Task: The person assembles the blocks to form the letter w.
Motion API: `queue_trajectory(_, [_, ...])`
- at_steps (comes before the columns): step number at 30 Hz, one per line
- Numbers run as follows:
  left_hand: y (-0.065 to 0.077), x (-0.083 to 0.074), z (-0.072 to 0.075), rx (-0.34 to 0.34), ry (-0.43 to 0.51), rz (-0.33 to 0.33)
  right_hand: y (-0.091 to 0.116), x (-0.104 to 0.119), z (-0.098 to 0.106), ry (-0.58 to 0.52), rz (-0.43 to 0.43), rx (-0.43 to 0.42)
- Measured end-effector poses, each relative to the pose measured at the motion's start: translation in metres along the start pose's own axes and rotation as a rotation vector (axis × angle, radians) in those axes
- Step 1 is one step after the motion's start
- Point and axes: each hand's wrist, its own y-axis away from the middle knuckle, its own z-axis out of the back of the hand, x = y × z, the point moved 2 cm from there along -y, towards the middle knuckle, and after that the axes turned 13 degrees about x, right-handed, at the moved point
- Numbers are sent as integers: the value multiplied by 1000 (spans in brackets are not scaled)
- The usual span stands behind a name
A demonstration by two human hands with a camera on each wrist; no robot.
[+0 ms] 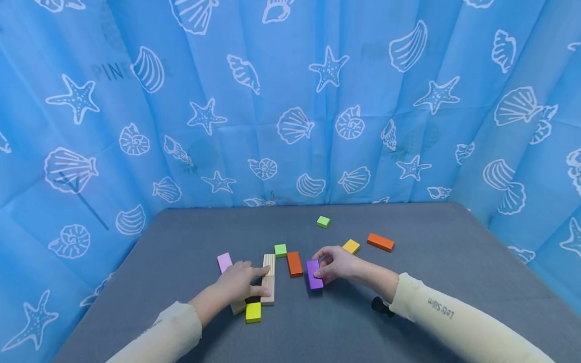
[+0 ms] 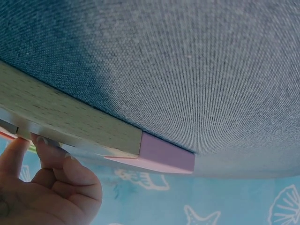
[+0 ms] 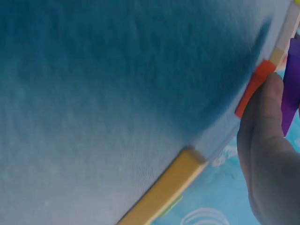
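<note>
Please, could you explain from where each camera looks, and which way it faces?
Head: worn on the head, facing forward and down over the grey table to the blue curtain; the left hand, right hand and sleeves show.
Left wrist: worn on that wrist, facing low along the table past a wooden block and the pink block; the left hand shows lower left.
Right wrist: worn on that wrist, facing across the table past an orange-yellow block; the right hand shows at right.
Shared: head and right wrist show the purple block.

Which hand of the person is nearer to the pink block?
Left. The left hand is close beside the pink block; the right hand is farther right, holding the purple block.
</note>
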Motion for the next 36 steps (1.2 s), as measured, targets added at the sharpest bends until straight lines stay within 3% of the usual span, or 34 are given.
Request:
queue_trajectory(10, [1, -3, 2, -4, -15, -1, 0, -3, -20, 72, 6, 75])
queue_trajectory(16, [0, -4, 2, 1, -20, 7, 4, -2, -26, 230, 88, 87])
queue_trajectory(24, [0, -5, 1, 4, -6, 14, 14, -8, -28, 438, 176, 198])
queue_trajectory(30, [0, -4, 0, 9, 0, 16, 10, -8, -31, 520, 219, 180])
queue_trajectory(36, [1, -3, 1, 4, 2, 10, 7, -3, -33, 547, 199, 168])
